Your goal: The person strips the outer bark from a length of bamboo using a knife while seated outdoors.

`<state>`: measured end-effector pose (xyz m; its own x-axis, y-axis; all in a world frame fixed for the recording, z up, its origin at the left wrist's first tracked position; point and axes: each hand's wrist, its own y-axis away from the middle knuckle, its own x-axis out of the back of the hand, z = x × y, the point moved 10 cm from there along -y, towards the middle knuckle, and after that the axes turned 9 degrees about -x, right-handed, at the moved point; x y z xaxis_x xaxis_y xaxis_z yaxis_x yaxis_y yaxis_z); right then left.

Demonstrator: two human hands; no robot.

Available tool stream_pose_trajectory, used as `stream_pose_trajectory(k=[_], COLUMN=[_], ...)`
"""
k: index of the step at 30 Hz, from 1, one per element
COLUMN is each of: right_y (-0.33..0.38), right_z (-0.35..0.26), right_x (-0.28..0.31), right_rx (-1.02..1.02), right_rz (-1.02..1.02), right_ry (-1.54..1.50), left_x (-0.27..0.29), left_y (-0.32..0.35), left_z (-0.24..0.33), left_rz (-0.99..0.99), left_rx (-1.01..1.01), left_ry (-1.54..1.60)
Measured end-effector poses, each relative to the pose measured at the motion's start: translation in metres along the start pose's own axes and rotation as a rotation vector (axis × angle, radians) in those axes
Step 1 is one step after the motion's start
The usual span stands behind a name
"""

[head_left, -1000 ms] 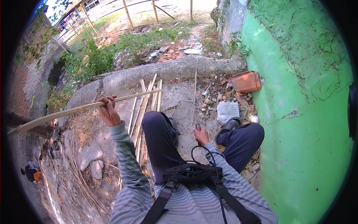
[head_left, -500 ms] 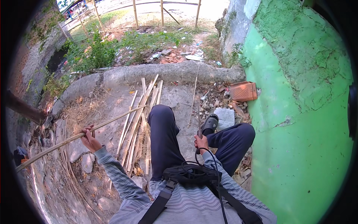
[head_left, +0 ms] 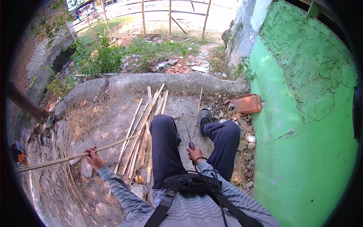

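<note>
My left hand (head_left: 94, 159) is closed round a long split bamboo strip (head_left: 113, 145). The strip slants from the far left edge up toward the middle, its right end above a pile of pale bamboo strips (head_left: 151, 104) on the ground. Between my knees, my right hand (head_left: 194, 154) grips the dark handle of a long, thin-bladed knife (head_left: 188, 131). Its blade points away and slightly left, apart from the strip. Near the blade's right side is my right foot in a dark shoe (head_left: 205, 120).
A green plastered wall (head_left: 302, 162) rises on the right, with an orange hollow brick (head_left: 247, 104) and rubble (head_left: 247, 166) beside it. A low concrete ledge (head_left: 170, 82) crosses ahead. Thin dry strips (head_left: 68, 178) lie at left, near a dark post (head_left: 26, 105).
The bamboo strip has tilted flatter, its right end lower. My right hand has shifted left and nearer, and the knife now leans left. My right leg has moved inward, covering the pale block.
</note>
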<state>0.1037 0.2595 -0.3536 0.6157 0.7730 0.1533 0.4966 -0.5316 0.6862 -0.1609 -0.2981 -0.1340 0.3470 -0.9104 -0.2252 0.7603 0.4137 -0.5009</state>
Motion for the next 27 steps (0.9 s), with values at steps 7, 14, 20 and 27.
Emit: stream_pose_trajectory(k=[7,14,20,27], right_y=[-0.001,0.001,0.005,-0.006], right_z=[0.002,0.004,0.009,0.013], right_x=[-0.005,0.002,0.007,0.004], right_rx=[-0.012,0.071,0.028,-0.024], right_rz=[0.018,0.006,0.004,0.015], right_ry=[0.031,0.11,0.122,-0.101], left_x=[0.0,0.006,0.017,0.012], left_y=[0.012,0.008,0.014,0.015], left_z=[-0.015,-0.024,-0.027,-0.021], left_rz=[-0.015,0.027,0.061,0.042], left_rx=[0.039,0.005,0.025,-0.024], left_ry=[-0.062,-0.06,-0.046,-0.112])
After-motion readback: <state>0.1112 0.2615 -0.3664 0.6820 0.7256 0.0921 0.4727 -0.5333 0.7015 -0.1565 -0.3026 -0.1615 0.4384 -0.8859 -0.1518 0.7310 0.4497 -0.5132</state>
